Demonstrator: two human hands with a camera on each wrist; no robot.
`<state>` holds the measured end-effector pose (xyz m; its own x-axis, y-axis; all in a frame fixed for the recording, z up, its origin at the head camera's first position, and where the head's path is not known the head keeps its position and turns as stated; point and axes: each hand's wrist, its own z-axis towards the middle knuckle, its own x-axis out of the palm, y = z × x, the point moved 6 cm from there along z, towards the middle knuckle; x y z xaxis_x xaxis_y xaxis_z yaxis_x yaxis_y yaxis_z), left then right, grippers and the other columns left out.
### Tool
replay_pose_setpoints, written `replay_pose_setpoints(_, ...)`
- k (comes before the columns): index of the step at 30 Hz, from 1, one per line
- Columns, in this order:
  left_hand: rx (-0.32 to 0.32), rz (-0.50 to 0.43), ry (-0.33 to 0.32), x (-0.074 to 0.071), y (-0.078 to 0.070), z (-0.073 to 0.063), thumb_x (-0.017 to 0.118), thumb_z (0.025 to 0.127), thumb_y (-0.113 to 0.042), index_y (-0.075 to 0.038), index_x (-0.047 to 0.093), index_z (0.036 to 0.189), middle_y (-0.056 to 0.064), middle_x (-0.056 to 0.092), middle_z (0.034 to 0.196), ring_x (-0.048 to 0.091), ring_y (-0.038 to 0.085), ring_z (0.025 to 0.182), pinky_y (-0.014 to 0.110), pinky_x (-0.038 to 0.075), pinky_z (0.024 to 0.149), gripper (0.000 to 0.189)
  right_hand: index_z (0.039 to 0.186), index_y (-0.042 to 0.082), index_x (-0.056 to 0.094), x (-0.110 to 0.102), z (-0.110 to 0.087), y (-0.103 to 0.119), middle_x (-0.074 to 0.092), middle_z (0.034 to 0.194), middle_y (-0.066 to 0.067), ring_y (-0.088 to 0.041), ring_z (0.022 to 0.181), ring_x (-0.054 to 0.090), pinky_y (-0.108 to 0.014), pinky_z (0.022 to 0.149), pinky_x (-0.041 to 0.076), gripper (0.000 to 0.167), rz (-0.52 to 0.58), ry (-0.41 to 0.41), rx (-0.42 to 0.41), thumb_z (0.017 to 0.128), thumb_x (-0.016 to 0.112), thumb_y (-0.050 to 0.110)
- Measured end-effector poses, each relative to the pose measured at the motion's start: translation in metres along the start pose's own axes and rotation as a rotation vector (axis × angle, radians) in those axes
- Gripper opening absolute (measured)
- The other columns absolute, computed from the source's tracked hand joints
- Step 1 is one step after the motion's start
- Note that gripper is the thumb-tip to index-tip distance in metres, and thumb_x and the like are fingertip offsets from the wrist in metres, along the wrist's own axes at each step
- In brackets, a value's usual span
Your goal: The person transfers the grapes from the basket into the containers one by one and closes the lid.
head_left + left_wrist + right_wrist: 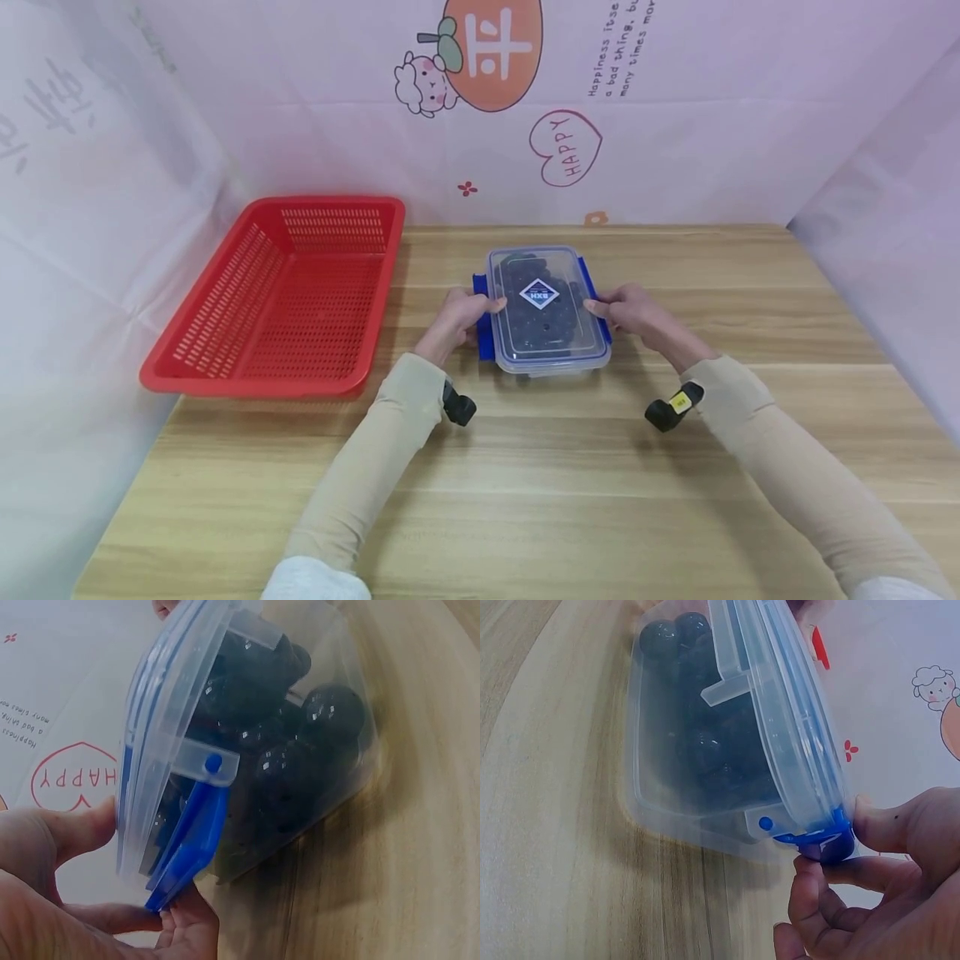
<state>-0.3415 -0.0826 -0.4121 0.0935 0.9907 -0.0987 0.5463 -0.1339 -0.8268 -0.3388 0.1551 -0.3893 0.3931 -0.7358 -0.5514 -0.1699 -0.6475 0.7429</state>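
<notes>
A clear plastic food container with a lid and blue side latches stands on the wooden table. Dark round fruits like grapes fill part of it. My left hand pinches its left side, thumb on the lid's edge and fingers at the left latch, which sticks out from the wall. On the opposite side my right hand holds the edge, with the thumb on the lid and curled fingers at the right latch. A diamond-shaped label marks the lid.
To the left of the container, a red plastic basket with slotted sides stands on the table. A printed white cloth hangs behind the table and along both sides.
</notes>
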Motion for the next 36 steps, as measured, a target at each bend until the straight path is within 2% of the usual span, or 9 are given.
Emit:
replay_pose_setpoints(6, 0.005, 0.024, -0.015, 0.001, -0.001, -0.003, 0.066, 0.089, -0.020, -0.002, 0.053, 0.123, 0.016, 0.065, 0.117, 0.066, 0.030, 0.104, 0.044, 0.055, 0.087, 0.041, 0.134, -0.007, 0.047, -0.001, 0.000, -0.002, 0.058, 0.110, -0.016, -0.021, 0.091, 0.051, -0.039, 0.087, 0.044, 0.047, 0.002, 0.001, -0.010, 0.100, 0.047, 0.026)
replay_pose_setpoints(12, 0.122, 0.005, -0.027, 0.005, -0.006, -0.002, 0.063, 0.090, -0.012, 0.002, 0.056, 0.124, 0.019, 0.066, 0.114, 0.067, 0.031, 0.101, 0.040, 0.056, 0.084, 0.037, 0.137, -0.006, 0.043, -0.001, 0.001, -0.001, 0.056, 0.117, -0.020, -0.023, 0.094, 0.051, -0.042, 0.091, 0.045, 0.050, 0.006, 0.002, -0.009, 0.100, 0.046, 0.027)
replay_pose_setpoints(17, 0.134, -0.005, -0.038, 0.007, -0.006, -0.003, 0.062, 0.090, -0.011, 0.004, 0.058, 0.120, 0.020, 0.067, 0.113, 0.068, 0.030, 0.099, 0.039, 0.056, 0.085, 0.034, 0.138, -0.005, 0.043, 0.000, 0.001, -0.002, 0.056, 0.119, -0.021, -0.024, 0.096, 0.051, -0.043, 0.094, 0.045, 0.049, 0.004, 0.008, 0.001, 0.100, 0.046, 0.027)
replay_pose_setpoints(22, 0.174, 0.044, -0.048, 0.010, -0.008, -0.006, 0.060, 0.091, -0.010, 0.006, 0.057, 0.120, 0.022, 0.065, 0.112, 0.068, 0.029, 0.094, 0.039, 0.055, 0.087, 0.034, 0.138, -0.005, 0.042, -0.001, 0.001, -0.002, 0.056, 0.116, -0.020, -0.024, 0.095, 0.050, -0.045, 0.095, 0.044, 0.049, 0.005, 0.010, -0.002, 0.100, 0.045, 0.026)
replay_pose_setpoints(26, 0.174, 0.075, -0.057, 0.011, -0.007, -0.008, 0.059, 0.092, -0.012, 0.005, 0.057, 0.120, 0.021, 0.066, 0.111, 0.068, 0.027, 0.091, 0.039, 0.055, 0.086, 0.033, 0.136, -0.006, 0.045, -0.001, 0.000, -0.002, 0.057, 0.115, -0.019, -0.023, 0.094, 0.051, -0.044, 0.094, 0.044, 0.048, -0.002, 0.009, -0.002, 0.100, 0.046, 0.026)
replay_pose_setpoints(33, 0.201, 0.196, -0.100, 0.010, -0.007, -0.008, 0.057, 0.094, -0.017, 0.002, 0.058, 0.115, 0.014, 0.065, 0.102, 0.062, 0.016, 0.079, 0.026, 0.055, 0.073, 0.028, 0.131, -0.007, 0.050, 0.001, 0.001, 0.000, 0.059, 0.107, -0.017, -0.022, 0.090, 0.052, -0.039, 0.087, 0.043, 0.045, -0.018, 0.009, -0.019, 0.100, 0.046, 0.026)
replay_pose_setpoints(36, 0.211, 0.213, -0.115, 0.009, -0.008, -0.007, 0.057, 0.094, -0.018, 0.002, 0.059, 0.113, 0.013, 0.064, 0.099, 0.060, 0.016, 0.076, 0.026, 0.054, 0.071, 0.028, 0.132, -0.007, 0.049, 0.001, 0.004, 0.001, 0.060, 0.105, -0.015, -0.021, 0.089, 0.052, -0.038, 0.086, 0.042, 0.046, -0.014, 0.007, -0.025, 0.100, 0.046, 0.026)
